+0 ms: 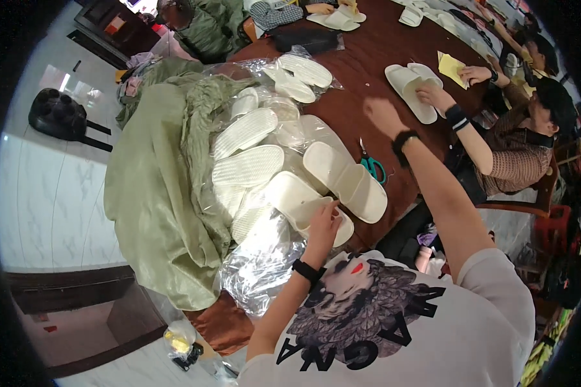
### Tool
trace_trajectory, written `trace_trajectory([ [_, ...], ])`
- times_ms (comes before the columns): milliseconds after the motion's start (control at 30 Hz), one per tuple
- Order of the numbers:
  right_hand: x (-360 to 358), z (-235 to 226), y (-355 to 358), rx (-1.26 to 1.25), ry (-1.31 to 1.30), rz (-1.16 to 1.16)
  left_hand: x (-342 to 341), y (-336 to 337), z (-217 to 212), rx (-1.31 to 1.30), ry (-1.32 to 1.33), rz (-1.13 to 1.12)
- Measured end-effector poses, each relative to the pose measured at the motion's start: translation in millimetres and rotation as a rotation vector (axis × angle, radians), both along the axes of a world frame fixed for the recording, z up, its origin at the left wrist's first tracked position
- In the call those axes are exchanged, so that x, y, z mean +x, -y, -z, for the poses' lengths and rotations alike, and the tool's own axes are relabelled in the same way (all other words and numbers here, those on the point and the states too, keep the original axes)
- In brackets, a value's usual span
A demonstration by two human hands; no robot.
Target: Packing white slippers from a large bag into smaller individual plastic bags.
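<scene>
My left hand [324, 226] rests on a cream slipper [294, 193] near the table's close edge, its fingers stretched out and touching the footbed by the strap. Just to the right lies another cream slipper [361, 193], beside the first one. My right hand [385, 118] is raised over the brown tablecloth, smeared by motion, so its fingers cannot be read. Nearest to it are scissors [372, 163] with teal handles, lying on the cloth. More cream slippers [246, 164] are heaped to the left on clear plastic wrapping [261, 274].
A large green sack [165, 193] drapes over the table's left side. Across the right side, a co-worker's hand [435, 95] touches a slipper pair [412, 90]; the other holds yellow paper [452, 68]. A black pouch [306, 40] lies at the back. A black stool [58, 115] stands left.
</scene>
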State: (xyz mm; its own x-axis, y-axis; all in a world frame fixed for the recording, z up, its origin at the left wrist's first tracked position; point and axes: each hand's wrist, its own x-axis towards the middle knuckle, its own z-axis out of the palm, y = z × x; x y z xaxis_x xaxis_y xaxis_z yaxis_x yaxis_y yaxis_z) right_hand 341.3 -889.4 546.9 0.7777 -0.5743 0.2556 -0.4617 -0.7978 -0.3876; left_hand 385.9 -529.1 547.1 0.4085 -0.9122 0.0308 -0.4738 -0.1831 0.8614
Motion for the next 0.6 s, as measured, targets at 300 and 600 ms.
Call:
trace_trajectory([
  [300,-61.6,51.7,-105.5,0.013,-0.265,0.012,-4.6,11.4,-29.8,0.395,0.393,0.003],
  [600,-112.4,55.7,-109.8,0.01,-0.245,0.059,1.6,19.9,-23.9,0.295,0.562,-0.105],
])
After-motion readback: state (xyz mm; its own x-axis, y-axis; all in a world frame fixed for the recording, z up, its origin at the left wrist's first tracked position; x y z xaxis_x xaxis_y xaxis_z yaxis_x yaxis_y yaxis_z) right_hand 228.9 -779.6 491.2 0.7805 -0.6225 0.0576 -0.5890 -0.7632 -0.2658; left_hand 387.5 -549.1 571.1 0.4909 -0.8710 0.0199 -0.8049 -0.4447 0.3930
